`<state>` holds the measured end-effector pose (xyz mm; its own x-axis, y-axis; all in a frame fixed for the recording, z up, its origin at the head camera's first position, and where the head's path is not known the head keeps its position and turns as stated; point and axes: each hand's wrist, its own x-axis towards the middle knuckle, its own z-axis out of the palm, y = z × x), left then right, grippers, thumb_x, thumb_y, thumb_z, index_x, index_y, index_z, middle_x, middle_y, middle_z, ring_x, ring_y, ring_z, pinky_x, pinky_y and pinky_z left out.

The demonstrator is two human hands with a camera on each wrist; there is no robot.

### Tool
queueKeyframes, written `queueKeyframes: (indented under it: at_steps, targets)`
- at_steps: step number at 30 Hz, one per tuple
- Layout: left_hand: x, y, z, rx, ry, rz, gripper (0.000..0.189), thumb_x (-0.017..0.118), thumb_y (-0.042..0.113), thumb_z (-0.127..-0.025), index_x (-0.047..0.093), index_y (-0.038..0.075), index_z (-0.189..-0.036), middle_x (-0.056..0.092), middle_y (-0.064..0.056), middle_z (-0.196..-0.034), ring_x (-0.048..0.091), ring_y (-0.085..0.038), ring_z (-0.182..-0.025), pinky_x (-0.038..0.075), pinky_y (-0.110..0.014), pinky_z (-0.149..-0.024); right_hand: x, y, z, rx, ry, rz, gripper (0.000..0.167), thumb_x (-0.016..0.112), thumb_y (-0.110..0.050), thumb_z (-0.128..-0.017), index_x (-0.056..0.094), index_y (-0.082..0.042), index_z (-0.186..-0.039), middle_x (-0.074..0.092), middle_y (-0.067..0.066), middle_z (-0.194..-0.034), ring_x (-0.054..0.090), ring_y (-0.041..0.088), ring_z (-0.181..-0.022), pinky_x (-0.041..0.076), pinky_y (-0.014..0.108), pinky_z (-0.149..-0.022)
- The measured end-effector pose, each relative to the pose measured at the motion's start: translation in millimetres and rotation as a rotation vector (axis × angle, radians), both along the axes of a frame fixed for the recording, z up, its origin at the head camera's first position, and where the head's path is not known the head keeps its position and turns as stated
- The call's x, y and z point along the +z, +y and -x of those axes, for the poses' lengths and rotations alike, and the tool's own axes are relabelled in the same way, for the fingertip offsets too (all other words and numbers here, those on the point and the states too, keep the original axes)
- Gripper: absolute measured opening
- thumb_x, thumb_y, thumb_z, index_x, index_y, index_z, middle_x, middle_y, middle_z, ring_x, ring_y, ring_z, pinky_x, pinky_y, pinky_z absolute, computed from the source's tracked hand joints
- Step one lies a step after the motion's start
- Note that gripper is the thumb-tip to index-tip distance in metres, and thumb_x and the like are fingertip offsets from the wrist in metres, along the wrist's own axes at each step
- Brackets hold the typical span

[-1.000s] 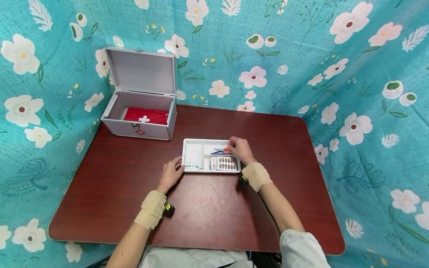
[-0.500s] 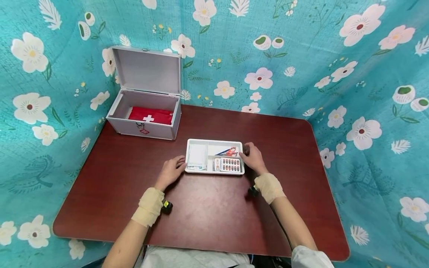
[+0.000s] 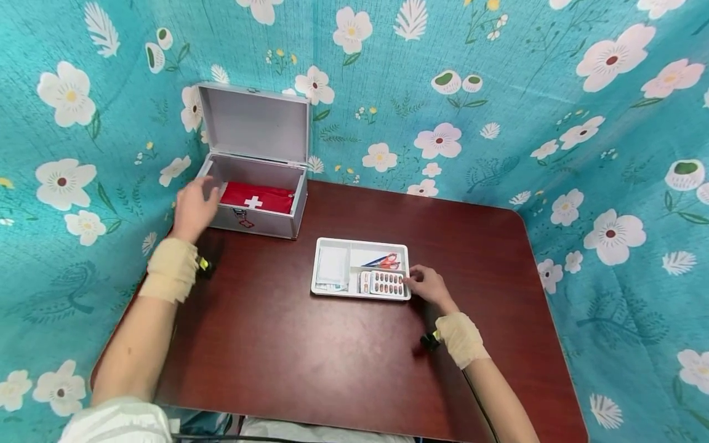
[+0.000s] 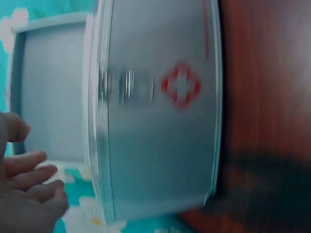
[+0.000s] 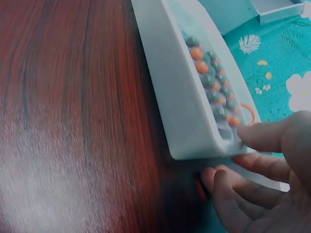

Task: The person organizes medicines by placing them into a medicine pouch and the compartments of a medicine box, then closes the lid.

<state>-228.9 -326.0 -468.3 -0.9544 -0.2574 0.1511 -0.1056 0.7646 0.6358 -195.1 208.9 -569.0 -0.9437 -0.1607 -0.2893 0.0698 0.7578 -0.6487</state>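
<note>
My left hand, fingers loosely spread, is at the front left of the open grey first-aid box. In the left wrist view nothing is between its fingers, and the box's front with a red cross mark fills the middle. At the tray's right end, my right hand holds the white divided tray, thumb over the rim and fingers against the outer wall. Capsule blister packs, orange-handled scissors and flat white packets lie in the tray's compartments.
A red pouch with a white cross lies inside the box. The box's raised lid stands before a flowered teal curtain. Everything rests on a dark red-brown table.
My left hand has left the tray's left end and moved up and left to the box. My right hand put the scissors down, then moved to the tray's right end.
</note>
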Motion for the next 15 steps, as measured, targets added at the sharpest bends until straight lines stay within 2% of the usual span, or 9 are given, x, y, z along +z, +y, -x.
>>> queueKeyframes:
  at_steps: [2, 4, 5, 7, 9, 11, 15]
  targets:
    - [3.6, -19.6, 15.2, -0.033, -0.111, 0.027, 0.054, 0.044, 0.019, -0.102, 0.037, -0.015, -0.143, 0.044, -0.040, -0.141, 0.041, -0.056, -0.132, 0.034, -0.062, -0.113, 1.4, -3, 0.0, -0.014, -0.006, -0.003, 0.033, 0.069, -0.024, -0.091, 0.066, 0.001, -0.113, 0.072, 0.016, -0.095, 0.062, 0.016, -0.076, 0.047, 0.024, -0.067]
    - [0.8, -37.8, 26.0, -0.087, -0.239, 0.057, 0.061, 0.037, 0.024, -0.105, 0.025, -0.020, -0.145, 0.037, -0.046, -0.140, 0.037, -0.060, -0.130, 0.032, -0.065, -0.112, 1.5, -6, -1.6, -0.038, -0.015, -0.001, 0.032, 0.069, -0.023, -0.091, 0.067, 0.002, -0.112, 0.071, 0.015, -0.093, 0.061, 0.016, -0.075, 0.047, 0.024, -0.065]
    - [-2.4, -46.0, 29.9, -0.115, -0.299, 0.069, 0.061, 0.033, 0.026, -0.106, 0.024, -0.022, -0.143, 0.037, -0.048, -0.136, 0.039, -0.061, -0.126, 0.034, -0.067, -0.108, 0.8, -7, -3.3, -0.051, -0.023, -0.002, 0.032, 0.069, -0.022, -0.091, 0.068, 0.002, -0.112, 0.071, 0.015, -0.092, 0.061, 0.016, -0.074, 0.047, 0.024, -0.064]
    - [-8.6, -59.9, 35.4, -0.165, -0.387, 0.084, 0.056, 0.027, 0.025, -0.107, 0.032, -0.022, -0.137, 0.043, -0.047, -0.125, 0.047, -0.059, -0.114, 0.041, -0.065, -0.097, -0.5, -8, -7.2, -0.074, -0.044, -0.003, 0.030, 0.069, -0.020, -0.091, 0.069, 0.004, -0.109, 0.072, 0.015, -0.090, 0.061, 0.014, -0.071, 0.048, 0.023, -0.062]
    - [-13.3, -70.2, 38.3, -0.199, -0.420, 0.106, 0.050, 0.024, 0.021, -0.107, 0.040, -0.021, -0.128, 0.050, -0.042, -0.112, 0.053, -0.052, -0.099, 0.046, -0.058, -0.083, -0.7, -10, -10.6, -0.090, -0.060, -0.006, 0.026, 0.069, -0.017, -0.091, 0.071, 0.005, -0.105, 0.071, 0.013, -0.087, 0.060, 0.012, -0.068, 0.049, 0.022, -0.059]
    - [-17.1, -76.8, 41.3, -0.212, -0.415, 0.115, 0.043, 0.025, 0.014, -0.105, 0.047, -0.019, -0.121, 0.054, -0.036, -0.100, 0.054, -0.044, -0.085, 0.046, -0.048, -0.071, -0.1, -12, -12.7, -0.092, -0.057, -0.017, 0.021, 0.069, -0.014, -0.091, 0.072, 0.005, -0.099, 0.072, 0.012, -0.083, 0.060, 0.009, -0.064, 0.050, 0.021, -0.056]
    - [-17.3, -80.9, 51.2, -0.214, -0.366, 0.123, 0.035, 0.027, 0.009, -0.102, 0.053, -0.014, -0.106, 0.054, -0.026, -0.082, 0.052, -0.035, -0.070, 0.040, -0.036, -0.060, 5.7, -12, -8.0, -0.085, 0.014, -0.059, 0.014, 0.070, -0.013, -0.088, 0.073, 0.000, -0.085, 0.067, 0.004, -0.070, 0.055, 0.009, -0.058, 0.045, 0.021, -0.053]
